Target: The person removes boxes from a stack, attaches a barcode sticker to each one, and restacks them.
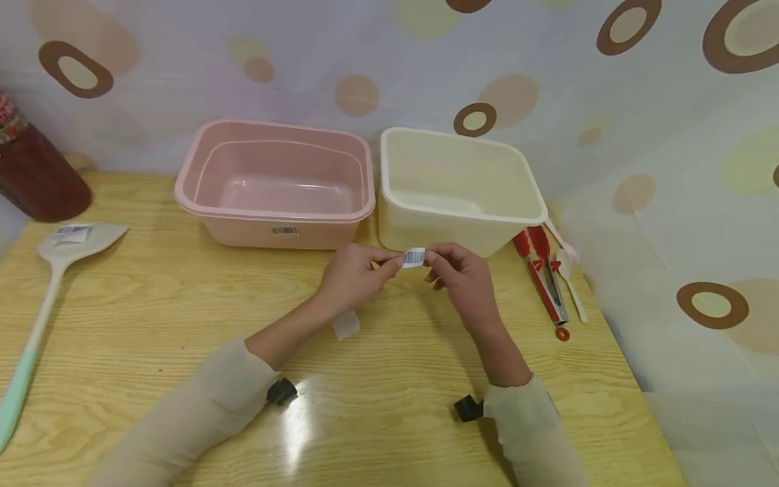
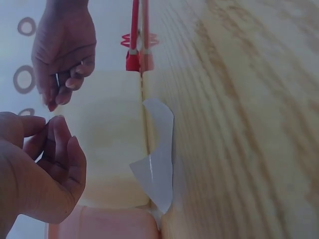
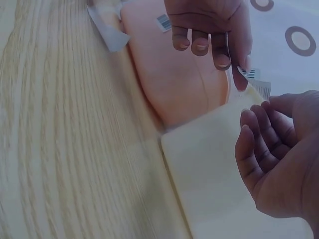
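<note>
In the head view a small white barcode sticker is stretched between both hands, in front of the cream bin. My left hand pinches its left end between thumb and forefinger. The right hand pinches the other end the same way. Seen from the right wrist, the sticker bends between the fingertips, and the other fingers of both hands are loosely curled. A curved white paper scrap lies on the table below the hands.
A pink basin with a barcode label stands left of the cream bin. Red-handled tongs, a white spoon and a pink fork lie at right. On the left are a spatula and a dark red bottle.
</note>
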